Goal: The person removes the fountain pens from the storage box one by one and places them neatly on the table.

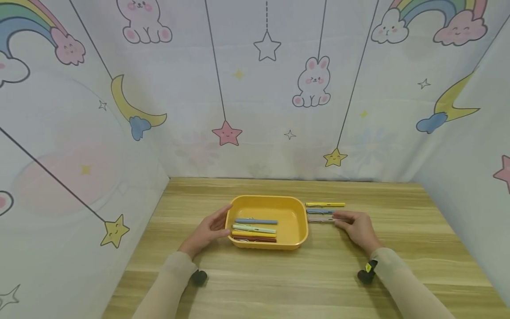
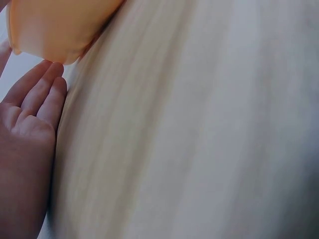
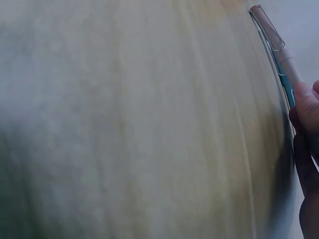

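Observation:
A yellow plastic tray [image 1: 292, 221] stands mid-table, holding a blue pen [image 1: 256, 222], a pale green pen [image 1: 255, 228], a yellow pen [image 1: 255, 234] and a dark red pen [image 1: 259, 240] on its left side. My left hand [image 1: 205, 232] rests against the tray's left end, its fingers fairly straight in the left wrist view. To the right of the tray, my right hand [image 1: 358, 228] pinches one end of a pale pink pen [image 3: 269, 30] with a metal clip. Just behind that pen lies another blue pen [image 1: 320, 212], partly covered by the fingertips, then another yellow pen [image 1: 324, 204].
The wood-grain table [image 1: 271, 283] ends at a white cloth backdrop [image 1: 279, 155] printed with stars and rabbits. More cloth hangs on both sides. A dark round piece [image 1: 199, 278] sits at the left wrist, and a similar black one [image 1: 365, 274] at the right.

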`<state>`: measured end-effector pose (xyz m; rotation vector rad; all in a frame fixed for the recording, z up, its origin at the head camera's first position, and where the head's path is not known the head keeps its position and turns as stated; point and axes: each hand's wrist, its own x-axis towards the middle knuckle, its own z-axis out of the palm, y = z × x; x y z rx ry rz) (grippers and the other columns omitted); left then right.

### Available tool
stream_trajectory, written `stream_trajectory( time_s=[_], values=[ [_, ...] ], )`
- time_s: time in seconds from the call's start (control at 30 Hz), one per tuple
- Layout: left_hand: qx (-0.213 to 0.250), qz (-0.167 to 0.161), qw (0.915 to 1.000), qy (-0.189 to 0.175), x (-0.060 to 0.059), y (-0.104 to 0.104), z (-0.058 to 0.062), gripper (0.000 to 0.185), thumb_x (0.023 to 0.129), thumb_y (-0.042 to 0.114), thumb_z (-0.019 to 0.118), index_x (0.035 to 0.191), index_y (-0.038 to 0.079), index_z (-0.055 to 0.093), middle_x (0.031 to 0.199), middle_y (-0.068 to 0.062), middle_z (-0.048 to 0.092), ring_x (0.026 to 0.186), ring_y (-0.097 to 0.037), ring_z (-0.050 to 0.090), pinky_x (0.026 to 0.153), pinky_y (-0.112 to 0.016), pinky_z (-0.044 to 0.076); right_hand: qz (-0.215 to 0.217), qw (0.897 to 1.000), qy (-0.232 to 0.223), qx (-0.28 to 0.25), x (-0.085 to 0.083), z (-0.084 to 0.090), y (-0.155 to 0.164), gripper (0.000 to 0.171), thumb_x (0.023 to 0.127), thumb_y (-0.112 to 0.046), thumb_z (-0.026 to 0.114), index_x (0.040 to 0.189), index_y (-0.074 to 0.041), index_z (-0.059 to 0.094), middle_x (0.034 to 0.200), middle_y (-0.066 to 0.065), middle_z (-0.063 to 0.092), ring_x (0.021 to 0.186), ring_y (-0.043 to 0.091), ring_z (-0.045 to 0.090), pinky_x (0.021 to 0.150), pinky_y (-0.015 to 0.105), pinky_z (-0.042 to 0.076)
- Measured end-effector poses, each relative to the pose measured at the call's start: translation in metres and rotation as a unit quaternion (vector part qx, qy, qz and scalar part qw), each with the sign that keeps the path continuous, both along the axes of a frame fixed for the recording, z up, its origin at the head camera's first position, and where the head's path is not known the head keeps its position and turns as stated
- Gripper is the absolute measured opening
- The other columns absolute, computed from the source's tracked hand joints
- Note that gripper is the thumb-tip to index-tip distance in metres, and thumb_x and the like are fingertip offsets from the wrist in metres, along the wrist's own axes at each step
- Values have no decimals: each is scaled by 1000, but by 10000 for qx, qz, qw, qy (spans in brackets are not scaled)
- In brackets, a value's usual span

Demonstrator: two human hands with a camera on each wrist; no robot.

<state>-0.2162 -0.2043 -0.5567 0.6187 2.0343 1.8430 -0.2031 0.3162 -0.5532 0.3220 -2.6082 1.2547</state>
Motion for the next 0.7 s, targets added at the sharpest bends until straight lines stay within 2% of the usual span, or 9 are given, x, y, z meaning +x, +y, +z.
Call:
stream_trajectory(
  time_s=[0.13,0.4,0.57,0.7],
  values=[
    [29,13,10000,-23,0,0,2,81,100,4,71,167,23,31,173,-6,27,157,-33,29,121,-24,34,6,9998,108,190,-2,-1,-1,25,88,-2,84,113,-3,81,105,11,81,93,10,77,78,11,56],
    [50,-21,10000,-39,3,-1,4,81,100,4,71,167,24,31,173,-6,27,157,-34,29,125,-38,29,25,9989,255,389,-1,0,-4,25,85,1,85,110,-1,81,103,11,81,94,22,78,78,11,56],
    [56,3,9999,-118,1,0,1,80,100,3,71,167,26,33,173,-3,27,157,-30,30,122,-27,33,10,9979,374,537,-1,1,-6,25,84,3,85,108,0,81,102,12,81,96,32,78,78,16,59],
    [88,-2,9998,-151,1,0,1,80,99,3,71,166,26,33,173,-1,27,158,-28,29,118,-19,35,-39,9968,465,646,-1,2,-6,24,84,4,85,107,-1,82,101,11,81,95,33,78,79,25,63]
  ],
)
